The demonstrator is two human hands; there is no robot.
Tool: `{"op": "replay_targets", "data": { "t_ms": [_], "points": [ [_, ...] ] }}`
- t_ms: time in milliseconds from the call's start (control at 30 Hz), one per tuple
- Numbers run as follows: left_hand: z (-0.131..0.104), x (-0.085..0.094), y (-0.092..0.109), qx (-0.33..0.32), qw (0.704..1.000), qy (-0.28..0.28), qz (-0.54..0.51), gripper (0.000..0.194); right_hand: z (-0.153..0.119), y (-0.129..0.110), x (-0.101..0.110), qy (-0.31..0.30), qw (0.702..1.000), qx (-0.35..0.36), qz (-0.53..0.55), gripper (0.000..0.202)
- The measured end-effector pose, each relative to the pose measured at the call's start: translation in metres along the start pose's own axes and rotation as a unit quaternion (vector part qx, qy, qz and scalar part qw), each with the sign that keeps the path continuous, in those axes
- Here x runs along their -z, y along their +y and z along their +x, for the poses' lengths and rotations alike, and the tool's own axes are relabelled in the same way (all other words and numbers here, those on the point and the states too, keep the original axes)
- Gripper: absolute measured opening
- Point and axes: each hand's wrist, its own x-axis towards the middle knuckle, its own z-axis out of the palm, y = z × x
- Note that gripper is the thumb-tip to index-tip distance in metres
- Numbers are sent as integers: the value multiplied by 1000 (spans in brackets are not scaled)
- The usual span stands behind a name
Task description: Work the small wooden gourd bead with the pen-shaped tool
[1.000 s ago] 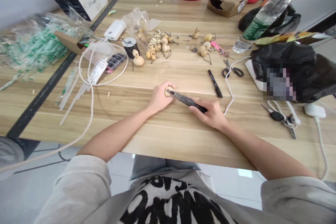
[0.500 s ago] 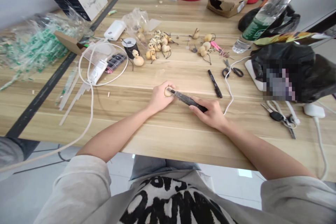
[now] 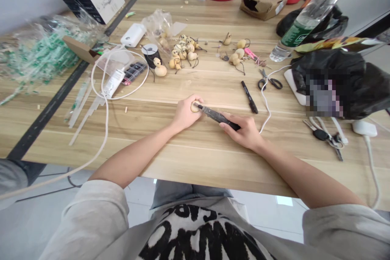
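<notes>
A small pale round piece is sitting in the curled fingers of the person's left hand, above the wooden table. That hand is closing around it, leaving its front face showing. The right hand is gripping a dark, pen-like tool, its fingers wrapped around the handle, and the tip is meeting or nearly meeting the pale piece's face; actual contact is too small to tell.

Everything else is lying around the pale piece. To its right, a black marker is resting, with black-handled scissors lying past it and a thin white cable running down behind the right wrist. Farther right, keys are lying below a black plastic bag, and a clear bottle with a green label is standing beyond.

Straight beyond the pale piece, a cluster of little gourd figures is gathering, many trailing dark cords; more small gourds are lying beyond and to the right. Beyond and to the left, a two-lobed gourd is resting beside a spool of black cord. Far left, green-and-white plastic packets are lying heaped.
</notes>
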Motion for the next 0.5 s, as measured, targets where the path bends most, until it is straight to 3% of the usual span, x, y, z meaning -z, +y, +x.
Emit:
{"op": "replay_targets", "data": {
  "t_ms": [500],
  "points": [
    [0, -1, -1, -5, 1000, 2, -11, 18, 0, 1, 0, 0, 1000, 2, 1, 36]
  ]
}}
